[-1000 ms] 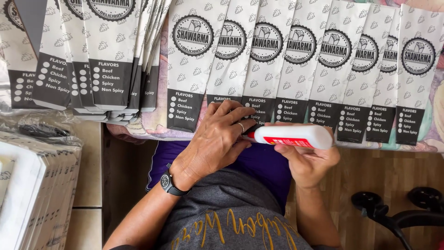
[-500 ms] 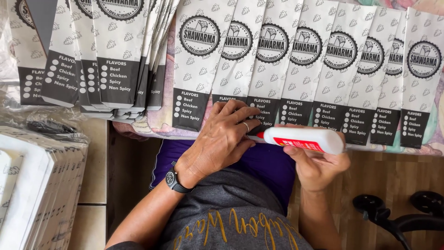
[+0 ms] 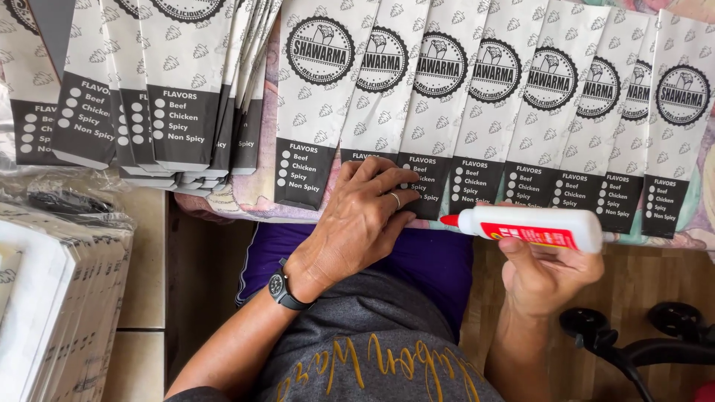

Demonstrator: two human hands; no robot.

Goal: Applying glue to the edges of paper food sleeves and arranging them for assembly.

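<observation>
My left hand [image 3: 361, 219], with a ring and a black wristwatch [image 3: 283, 289], presses flat on the lower end of a paper sleeve in a fanned row of white and black printed paper sleeves [image 3: 477, 112]. My right hand [image 3: 547, 272] grips a white glue bottle [image 3: 532, 227] with a red label and a red tip. The bottle lies sideways, its tip pointing left just below the sleeves' black bottom edges, close to my left fingers.
A thicker stack of the same sleeves [image 3: 171, 89] lies at the upper left. Wrapped bundles of white paper [image 3: 52, 298] stand at the left on a tiled surface. A patterned cloth [image 3: 246, 201] lies under the sleeves. A black chair base [image 3: 640, 342] stands on the wooden floor at lower right.
The glue bottle has moved slightly right and down, its tip drawn away from under my left fingers. My left hand stays pressed on the sleeve.
</observation>
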